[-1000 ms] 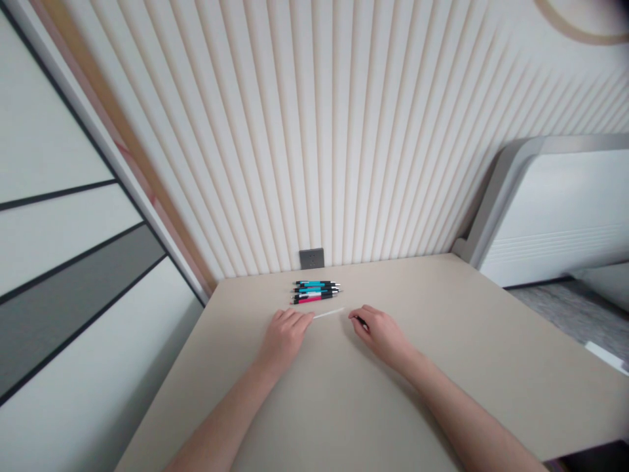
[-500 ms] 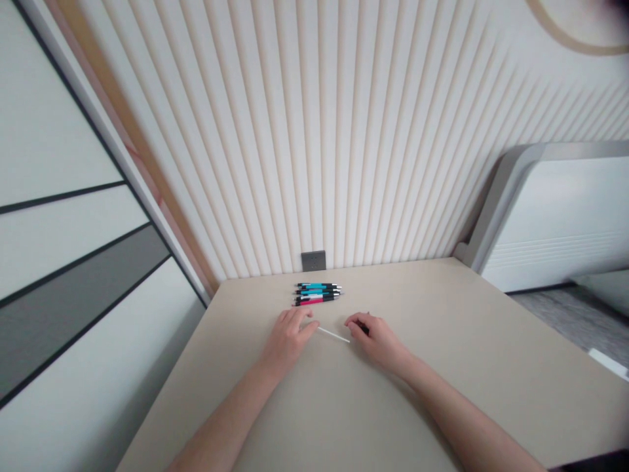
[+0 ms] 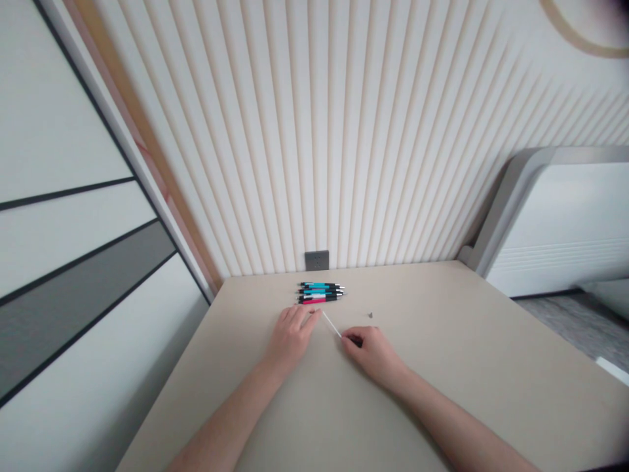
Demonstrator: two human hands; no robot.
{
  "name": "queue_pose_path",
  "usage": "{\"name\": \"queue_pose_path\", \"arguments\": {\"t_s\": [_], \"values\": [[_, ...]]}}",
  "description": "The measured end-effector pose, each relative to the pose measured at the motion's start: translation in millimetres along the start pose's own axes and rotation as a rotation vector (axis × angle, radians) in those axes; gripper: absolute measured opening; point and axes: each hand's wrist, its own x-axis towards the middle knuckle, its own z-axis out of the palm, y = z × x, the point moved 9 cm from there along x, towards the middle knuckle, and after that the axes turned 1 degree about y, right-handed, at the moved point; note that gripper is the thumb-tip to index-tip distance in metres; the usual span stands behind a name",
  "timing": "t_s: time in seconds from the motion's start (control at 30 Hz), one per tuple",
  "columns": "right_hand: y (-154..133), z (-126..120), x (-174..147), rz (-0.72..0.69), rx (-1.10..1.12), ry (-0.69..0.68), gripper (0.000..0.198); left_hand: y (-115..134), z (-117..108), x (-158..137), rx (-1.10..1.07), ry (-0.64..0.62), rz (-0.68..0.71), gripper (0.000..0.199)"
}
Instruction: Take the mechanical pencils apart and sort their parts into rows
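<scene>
A thin white pen refill [image 3: 332, 325] runs at a slant between my two hands, just above or on the table. My left hand [image 3: 291, 334] has its thumb and fingertips closed at the far end of it. At the near end, my right hand [image 3: 371, 351] pinches the refill between thumb and forefinger; something dark shows under its curled fingers, too shadowed to name. Beyond my right hand lies a tiny dark piece [image 3: 371, 315] on the table. Several pens [image 3: 320, 293] with blue, white and red barrels and black grips lie side by side behind my left hand.
The beige table [image 3: 314, 419] reaches back to a ribbed white wall [image 3: 314, 131] with a dark socket [image 3: 317, 260]. A white and grey cabinet [image 3: 98, 314] stands along the left side. To the right is a pale headboard [image 3: 565, 210].
My right hand has moved in to the refill's near end and now pinches it. The refill slants more steeply. A tiny dark piece now shows on the table beyond my right hand.
</scene>
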Motion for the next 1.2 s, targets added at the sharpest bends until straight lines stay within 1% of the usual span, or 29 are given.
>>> {"name": "queue_pose_path", "arguments": {"t_s": [0.07, 0.2, 0.3, 0.47, 0.57, 0.67, 0.8, 0.97, 1.03, 1.2], "values": [[-1, -2, 0, 0.011, -0.074, 0.038, 0.029, 2, 1, 1, -0.004, -0.016, 0.006, 0.029], [-2, 0, 1, 0.025, -0.157, 0.070, 0.035, 10, 8, 2, 0.003, -0.107, 0.059, 0.020], [-1, -1, 2, 0.021, -0.172, 0.077, 0.036, 18, 10, 2, -0.015, -0.171, 0.103, 0.016], [8, -10, 3, 0.006, -0.156, 0.111, 0.030, 35, 13, -4, -0.035, -0.286, 0.208, 0.017], [13, -14, 5, -0.003, -0.135, 0.128, 0.028, 42, 16, -6, -0.040, -0.329, 0.222, 0.019], [15, -17, 7, -0.026, -0.123, 0.150, 0.027, 46, 20, -7, -0.064, -0.337, 0.216, 0.017], [12, -12, 8, -0.088, -0.092, 0.127, 0.027, 45, 23, -6, -0.081, -0.315, 0.194, 0.015], [10, -8, 8, -0.130, -0.057, 0.099, 0.031, 45, 19, -4, -0.069, -0.278, 0.193, 0.015], [11, -8, 8, -0.129, -0.056, 0.103, 0.030, 50, 17, -4, -0.070, -0.274, 0.242, 0.016], [13, -8, 8, -0.118, -0.103, 0.105, 0.026, 70, 15, -10, -0.053, -0.274, 0.431, 0.017]]}}
